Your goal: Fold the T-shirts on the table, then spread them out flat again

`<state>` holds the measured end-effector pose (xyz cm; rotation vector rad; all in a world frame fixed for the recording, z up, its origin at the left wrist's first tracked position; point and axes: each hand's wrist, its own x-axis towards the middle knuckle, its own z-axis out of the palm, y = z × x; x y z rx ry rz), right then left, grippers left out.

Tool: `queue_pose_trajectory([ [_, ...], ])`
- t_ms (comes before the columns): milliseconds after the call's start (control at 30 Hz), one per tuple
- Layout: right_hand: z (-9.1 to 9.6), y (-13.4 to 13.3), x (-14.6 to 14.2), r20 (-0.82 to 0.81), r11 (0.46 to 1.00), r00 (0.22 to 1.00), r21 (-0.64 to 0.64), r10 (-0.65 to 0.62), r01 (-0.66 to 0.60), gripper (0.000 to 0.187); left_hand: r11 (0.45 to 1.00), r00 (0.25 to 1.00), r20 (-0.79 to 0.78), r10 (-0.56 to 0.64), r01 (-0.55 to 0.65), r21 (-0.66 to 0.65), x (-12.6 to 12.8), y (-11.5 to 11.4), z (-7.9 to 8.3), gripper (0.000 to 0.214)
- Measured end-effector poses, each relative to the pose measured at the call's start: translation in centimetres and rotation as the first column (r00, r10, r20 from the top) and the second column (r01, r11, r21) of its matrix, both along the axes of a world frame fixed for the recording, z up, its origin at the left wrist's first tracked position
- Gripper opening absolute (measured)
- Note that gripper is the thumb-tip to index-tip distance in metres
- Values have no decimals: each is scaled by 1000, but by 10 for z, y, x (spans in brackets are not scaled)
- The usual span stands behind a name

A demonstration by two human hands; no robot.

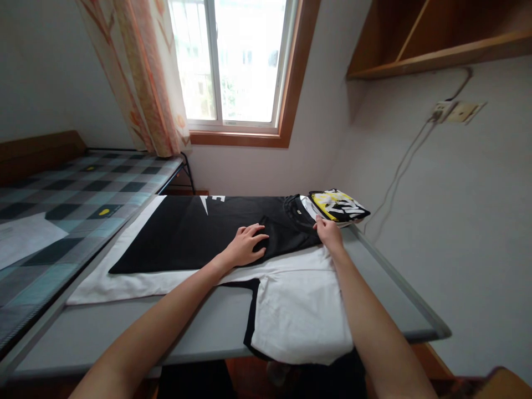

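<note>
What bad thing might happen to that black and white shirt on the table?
1. The white sleeve hangs over the near edge of the table, so a tug might drag the shirt off.
2. The right hand at the collar is right beside the folded printed garment at the far corner; a bump may knock it off.
3. The left hand lies flat on the black cloth; sliding it may bunch wrinkles.
</note>
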<state>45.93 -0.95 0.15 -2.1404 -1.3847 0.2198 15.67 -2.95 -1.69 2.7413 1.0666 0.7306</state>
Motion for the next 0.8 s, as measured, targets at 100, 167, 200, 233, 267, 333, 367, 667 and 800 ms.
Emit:
queue_pose_trajectory([
  [100, -2, 0, 0, 15, 1000, 1000, -4, 7, -7, 55, 999, 999, -43, -28, 27, -24, 0, -2, 3, 41],
  [167, -2, -2, -1, 55, 998, 998, -51, 38, -35, 56, 998, 997, -70, -38, 35, -44, 1, -2, 3, 44],
  [200, -2, -3, -2, 78, 994, 995, -85, 68, -62, 55, 998, 996, -81, -38, 33, -54, 1, -2, 3, 46],
  [233, -1, -4, -3, 98, 988, 990, -120, 104, -92, 55, 998, 995, -90, -35, 29, -63, 1, -2, 3, 47],
  [267, -1, -5, -3, 110, 980, 984, -155, 144, -126, 54, 997, 995, -96, -32, 25, -71, 1, -2, 3, 48],
  [333, 0, -7, -3, 109, 961, 971, -200, 215, -191, 51, 996, 995, -99, -27, 19, -84, 1, -2, 3, 49],
  [367, 0, -7, -2, 98, 953, 966, -211, 241, -217, 48, 996, 995, -98, -27, 18, -88, 1, -2, 3, 49],
  [667, 3, -10, -1, 80, 938, 964, -261, 255, -227, 40, 995, 994, -106, -34, 24, -97, 1, -2, 5, 47],
  [800, 2, -10, -4, 135, 946, 960, -249, 245, -207, 41, 996, 994, -102, -31, 22, -89, 0, -2, 5, 47],
])
